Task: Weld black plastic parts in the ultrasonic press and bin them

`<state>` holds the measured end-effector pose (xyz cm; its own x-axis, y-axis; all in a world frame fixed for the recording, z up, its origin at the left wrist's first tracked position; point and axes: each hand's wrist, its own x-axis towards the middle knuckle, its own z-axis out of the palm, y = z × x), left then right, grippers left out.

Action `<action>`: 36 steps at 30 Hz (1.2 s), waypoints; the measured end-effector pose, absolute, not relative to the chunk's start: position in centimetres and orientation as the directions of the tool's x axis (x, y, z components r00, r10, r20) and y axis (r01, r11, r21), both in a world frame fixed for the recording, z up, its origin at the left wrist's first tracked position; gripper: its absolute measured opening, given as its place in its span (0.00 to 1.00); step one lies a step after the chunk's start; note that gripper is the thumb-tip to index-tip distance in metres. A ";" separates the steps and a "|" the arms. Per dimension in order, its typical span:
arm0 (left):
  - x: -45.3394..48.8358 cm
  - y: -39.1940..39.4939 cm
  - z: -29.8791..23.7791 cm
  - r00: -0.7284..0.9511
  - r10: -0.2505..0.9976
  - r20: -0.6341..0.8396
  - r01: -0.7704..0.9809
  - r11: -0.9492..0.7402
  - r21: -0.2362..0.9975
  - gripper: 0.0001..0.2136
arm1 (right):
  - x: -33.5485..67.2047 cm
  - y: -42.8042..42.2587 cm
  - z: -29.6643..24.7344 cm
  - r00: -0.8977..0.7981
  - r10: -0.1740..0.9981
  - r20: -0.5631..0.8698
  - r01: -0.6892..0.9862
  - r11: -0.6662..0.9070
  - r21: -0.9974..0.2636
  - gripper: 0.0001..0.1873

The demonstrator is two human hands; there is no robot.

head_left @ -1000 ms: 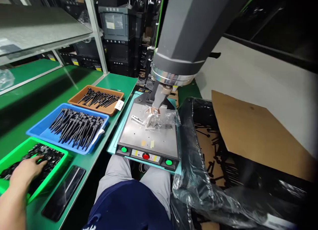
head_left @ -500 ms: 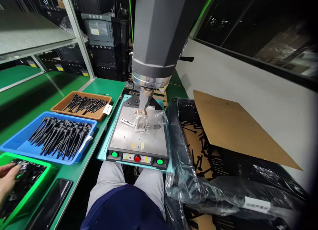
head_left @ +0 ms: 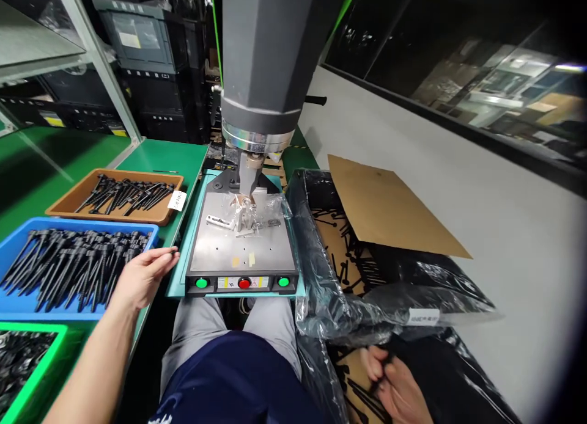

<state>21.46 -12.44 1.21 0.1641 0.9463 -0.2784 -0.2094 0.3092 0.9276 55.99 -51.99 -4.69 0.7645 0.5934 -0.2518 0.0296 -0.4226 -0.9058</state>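
Observation:
My left hand (head_left: 142,276) hovers over the green bench edge between the blue tray (head_left: 18,302) and the press base, fingers pinched on a small dark part I cannot name. My right hand (head_left: 394,384) is low at the bottom right, inside the plastic-lined box (head_left: 321,314), fingers curled round a thin black rod. The press (head_left: 261,57) stands over a metal plate (head_left: 238,247) with a fixture under clear plastic (head_left: 247,213). Two green buttons and a red one (head_left: 244,283) line the plate's front.
A brown tray (head_left: 64,204) of black rods sits behind the blue tray of several more. A green bin (head_left: 27,375) of small black parts is at bottom left. A cardboard sheet (head_left: 389,210) leans over the box. Black crates stand behind.
My left hand left the green bin and moved right to the bench edge near the press. My right hand has come into view inside the box. The view swung right.

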 end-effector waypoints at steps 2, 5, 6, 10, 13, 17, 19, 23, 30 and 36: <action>24.6 -13.2 1.0 0.287 0.913 -0.292 -0.229 0.361 0.904 0.20 | 53.8 -47.6 -3.1 0.647 0.717 -0.258 -0.007 -0.333 -0.943 0.27; 28.5 -15.3 1.4 0.477 0.834 -0.278 -0.244 0.429 0.870 0.18 | 49.9 -40.2 -1.7 0.438 0.877 -0.198 0.054 -0.245 -0.968 0.23; 29.4 -16.1 1.7 0.525 0.807 -0.270 -0.251 0.450 0.857 0.18 | 48.7 -38.1 -1.5 0.394 0.902 -0.178 0.048 -0.214 -0.976 0.23; 30.9 -18.7 2.5 0.634 0.733 -0.245 -0.255 0.497 0.829 0.15 | 45.5 -33.1 -0.9 0.235 0.968 -0.092 0.016 -0.099 -0.995 0.25; 30.6 -19.4 2.3 0.664 0.716 -0.215 -0.266 0.495 0.827 0.13 | 44.8 -32.1 -0.8 0.196 0.979 -0.055 0.027 -0.061 -0.998 0.25; 30.2 -19.5 1.8 0.674 0.710 -0.204 -0.284 0.503 0.816 0.12 | 44.7 -31.9 -1.0 0.184 0.981 -0.053 0.010 -0.056 -0.998 0.25; 30.2 -19.4 1.7 0.677 0.708 -0.203 -0.280 0.502 0.818 0.11 | 44.6 -31.9 -1.2 0.174 0.982 -0.072 -0.042 -0.066 -0.997 0.25; 30.5 -19.4 1.7 0.675 0.709 -0.203 -0.259 0.486 0.835 0.10 | 44.3 -32.0 -1.3 0.170 0.980 -0.106 -0.174 -0.076 -0.982 0.25; 31.2 -19.6 0.7 0.660 0.736 -0.148 -0.294 0.435 0.851 0.11 | 43.7 -31.9 -1.1 0.224 0.969 -0.105 -0.241 -0.049 -0.969 0.23; 31.8 -20.0 -1.5 0.636 0.768 -0.068 -0.195 0.245 0.950 0.10 | 43.4 -31.1 -2.5 0.238 0.964 -0.119 -0.345 -0.030 -0.938 0.22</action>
